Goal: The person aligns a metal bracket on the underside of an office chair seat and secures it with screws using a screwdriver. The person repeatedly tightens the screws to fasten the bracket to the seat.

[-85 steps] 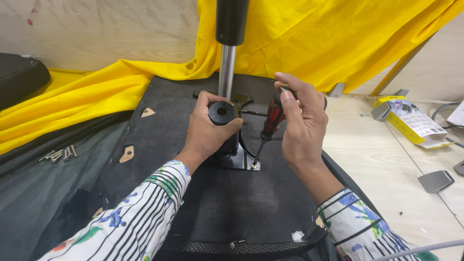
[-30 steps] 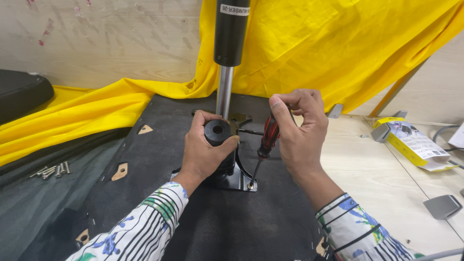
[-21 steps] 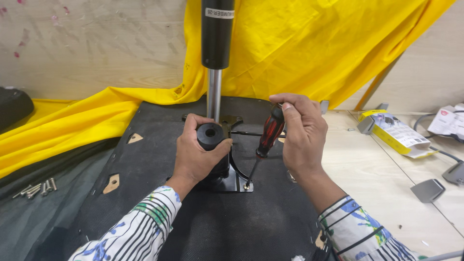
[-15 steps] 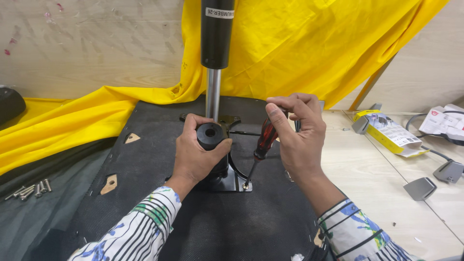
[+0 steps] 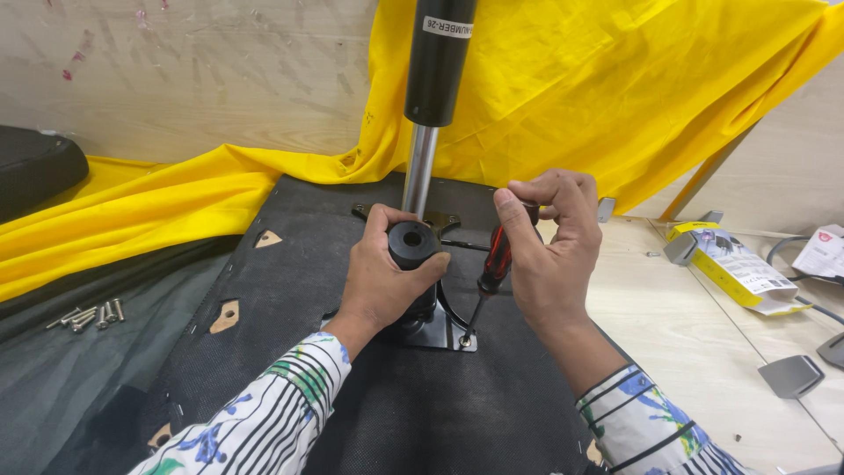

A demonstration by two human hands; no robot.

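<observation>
As the head camera looked down, the left hand (image 5: pixel 382 281) was wrapped around a black round knob (image 5: pixel 411 244) on the mechanism at the middle of an upturned black seat base (image 5: pixel 290 290), its grip closed on that knob with the thumb laid across the front. The right hand (image 5: pixel 549 255) had its grip pinched shut on the red-and-black handle of a screwdriver (image 5: pixel 494 264), fingertips bunched at the handle's top. The screwdriver stood tilted, its thin shaft running down and left to a screw at the corner of the black metal plate (image 5: pixel 440 334) fixed to the seat base, just beside the left wrist. A chrome and black gas cylinder (image 5: pixel 431 105) rose upright from the mechanism behind the knob. Yellow cloth (image 5: pixel 615 97) hung over the back and spread to the left. Loose screws (image 5: pixel 86 315) lay well apart on dark fabric at the left. On the wooden desk (image 5: pixel 703 352) at the right lay a yellow box (image 5: pixel 734 273).
</observation>
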